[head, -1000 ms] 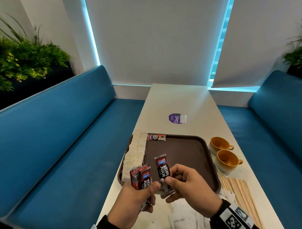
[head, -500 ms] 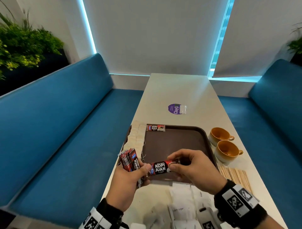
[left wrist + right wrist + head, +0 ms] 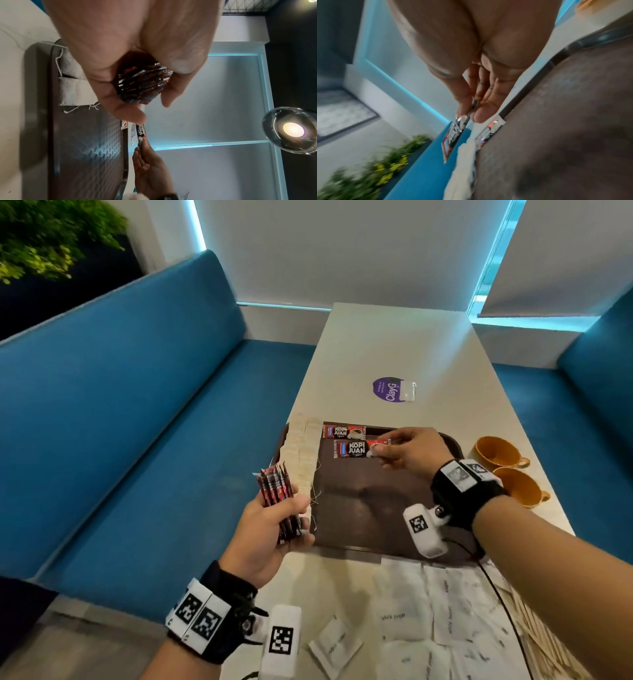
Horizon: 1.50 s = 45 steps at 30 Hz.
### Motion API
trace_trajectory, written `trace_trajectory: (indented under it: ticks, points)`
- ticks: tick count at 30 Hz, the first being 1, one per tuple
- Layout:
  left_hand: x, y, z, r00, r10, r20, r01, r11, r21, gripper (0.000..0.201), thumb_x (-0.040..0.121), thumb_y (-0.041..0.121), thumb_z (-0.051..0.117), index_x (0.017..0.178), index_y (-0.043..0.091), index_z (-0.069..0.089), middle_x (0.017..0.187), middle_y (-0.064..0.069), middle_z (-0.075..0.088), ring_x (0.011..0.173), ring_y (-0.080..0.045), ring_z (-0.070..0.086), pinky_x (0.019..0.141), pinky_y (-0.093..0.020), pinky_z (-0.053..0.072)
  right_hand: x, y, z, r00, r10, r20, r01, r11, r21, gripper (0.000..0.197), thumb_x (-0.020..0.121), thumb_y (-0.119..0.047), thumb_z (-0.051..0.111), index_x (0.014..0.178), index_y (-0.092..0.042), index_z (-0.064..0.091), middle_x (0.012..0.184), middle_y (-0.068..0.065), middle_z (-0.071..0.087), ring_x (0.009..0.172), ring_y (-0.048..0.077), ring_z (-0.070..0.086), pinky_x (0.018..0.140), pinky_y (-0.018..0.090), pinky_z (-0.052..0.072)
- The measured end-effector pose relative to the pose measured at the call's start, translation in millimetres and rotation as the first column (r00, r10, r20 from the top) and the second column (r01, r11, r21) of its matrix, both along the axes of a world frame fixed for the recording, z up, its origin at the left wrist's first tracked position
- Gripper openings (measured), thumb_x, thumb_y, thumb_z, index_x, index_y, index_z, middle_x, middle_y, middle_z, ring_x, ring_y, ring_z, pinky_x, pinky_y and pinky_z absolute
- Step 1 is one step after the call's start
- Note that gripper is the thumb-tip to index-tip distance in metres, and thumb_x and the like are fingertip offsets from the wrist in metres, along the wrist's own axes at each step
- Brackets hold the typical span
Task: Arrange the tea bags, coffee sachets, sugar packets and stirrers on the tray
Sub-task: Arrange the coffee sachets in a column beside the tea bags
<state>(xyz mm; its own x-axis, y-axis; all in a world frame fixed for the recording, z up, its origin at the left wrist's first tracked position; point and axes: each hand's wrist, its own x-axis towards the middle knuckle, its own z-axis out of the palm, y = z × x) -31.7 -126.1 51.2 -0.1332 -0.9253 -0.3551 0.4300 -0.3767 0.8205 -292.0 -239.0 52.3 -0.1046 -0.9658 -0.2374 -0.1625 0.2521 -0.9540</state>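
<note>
Café or office-lounge booth. Blue padded benches (image 3: 130, 419) flank a long white desk (image 3: 394, 347). Planter greenery (image 3: 44, 237) behind left bench.

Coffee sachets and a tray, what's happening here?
A person is laying out drink supplies on a brown tray. The right hand pinches one coffee sachet by its end, just below a sachet already placed at the far edge. The left hand grips a bundle of sachets. Tea bags line the tray's left side; sugar packets still lie on the table.
</note>
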Motion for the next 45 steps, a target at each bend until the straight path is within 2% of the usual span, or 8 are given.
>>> trace_trajectory:
  ticks: [6, 11, 18, 22, 27, 32, 39, 45]
  points:
    - [4.7, -6.6, -17.2, 0.997, -0.018, 0.071, 0.016, 1.000, 0.026, 0.020, 0.091, 0.001, 0.065, 0.105, 0.014, 0.059, 0.078, -0.004, 0.060, 0.069, -0.023, 0.059, 0.056, -0.035, 0.056, 6.3, -53.1, -37.3, 0.990, -0.065, -0.127, 0.076, 0.993, 0.086, 0.011, 0.078, -0.008, 0.088, 0.083, -0.008, 0.078, 0.092, 0.020, 0.078, 0.074, 0.026, 0.068, 0.081, 0.039, 0.063]
    - [5.7, -9.8, -26.9, 0.994, -0.024, 0.107, 0.021, 0.999, 0.034, 0.023, 0.091, 0.001, 0.067, 0.109, 0.011, 0.058, 0.078, -0.006, 0.061, 0.073, -0.025, 0.060, 0.060, -0.037, 0.055, 19.9, -86.6, -56.1, 0.958, -0.067, -0.278, 0.092, 0.993, 0.077, 0.018, 0.075, -0.018, 0.092, 0.082, -0.014, 0.075, 0.089, 0.009, 0.077, 0.072, 0.018, 0.069, 0.062, 0.027, 0.060]
    - [8.9, -10.1, -29.8, 0.993, -0.040, 0.115, 0.037, 0.999, 0.030, 0.024, 0.090, 0.002, 0.069, 0.111, 0.009, 0.060, 0.079, -0.007, 0.062, 0.071, -0.023, 0.062, 0.062, -0.038, 0.057, 27.9, -108.8, -69.6, 0.909, -0.105, -0.404, 0.155, 0.983, 0.094, 0.026, 0.073, -0.024, 0.094, 0.088, -0.014, 0.075, 0.079, 0.006, 0.075, 0.064, 0.014, 0.066, 0.064, 0.028, 0.059]
    - [10.9, -9.8, -27.2, 0.990, -0.059, 0.127, 0.058, 0.998, 0.015, 0.025, 0.090, 0.003, 0.069, 0.113, 0.009, 0.060, 0.077, -0.005, 0.064, 0.071, -0.023, 0.063, 0.063, -0.039, 0.057, 31.6, -114.5, -71.2, 0.857, -0.112, -0.503, 0.168, 0.984, 0.067, 0.036, 0.067, -0.029, 0.097, 0.090, -0.017, 0.073, 0.091, 0.000, 0.069, 0.085, 0.016, 0.063, 0.074, 0.028, 0.048]
    - [14.0, -9.4, -27.0, 0.990, -0.056, 0.129, 0.055, 0.998, 0.010, 0.022, 0.089, 0.003, 0.070, 0.109, 0.010, 0.063, 0.074, -0.005, 0.064, 0.072, -0.024, 0.061, 0.063, -0.039, 0.056, 31.8, -117.5, -72.5, 0.815, -0.103, -0.570, 0.162, 0.985, 0.054, 0.047, 0.065, -0.031, 0.098, 0.097, -0.013, 0.068, 0.095, 0.001, 0.066, 0.088, 0.019, 0.060, 0.074, 0.030, 0.045]
    - [14.5, -7.6, -29.5, 0.990, -0.055, 0.131, 0.052, 0.998, 0.026, 0.026, 0.089, 0.002, 0.070, 0.112, 0.011, 0.062, 0.075, -0.006, 0.065, 0.072, -0.025, 0.062, 0.065, -0.039, 0.056, 32.7, -120.4, -76.1, 0.824, -0.132, -0.552, 0.197, 0.979, 0.061, 0.054, 0.058, -0.034, 0.101, 0.091, -0.017, 0.061, 0.093, 0.004, 0.070, 0.087, 0.025, 0.071, 0.082, 0.042, 0.061]
    - [15.0, -6.4, -32.6, 0.992, -0.049, 0.119, 0.046, 0.998, 0.029, 0.029, 0.088, 0.004, 0.072, 0.114, 0.010, 0.061, 0.074, -0.003, 0.066, 0.071, -0.024, 0.063, 0.065, -0.040, 0.057, 30.5, -121.1, -78.2, 0.849, -0.134, -0.511, 0.195, 0.979, 0.066, 0.054, 0.057, -0.037, 0.101, 0.088, -0.020, 0.060, 0.089, 0.004, 0.072, 0.084, 0.025, 0.073, 0.081, 0.046, 0.063]
    - [14.6, -6.1, -26.7, 0.995, -0.079, 0.059, 0.079, 0.997, 0.004, 0.039, 0.082, 0.000, 0.076, 0.116, 0.008, 0.059, 0.083, -0.006, 0.063, 0.072, -0.023, 0.061, 0.059, -0.034, 0.052, 26.8, -109.8, -69.6, 0.877, -0.136, -0.460, 0.144, 0.989, -0.017, 0.044, 0.073, -0.049, 0.089, 0.088, -0.024, 0.057, 0.091, 0.005, 0.073, 0.087, 0.028, 0.073, 0.084, 0.050, 0.062]
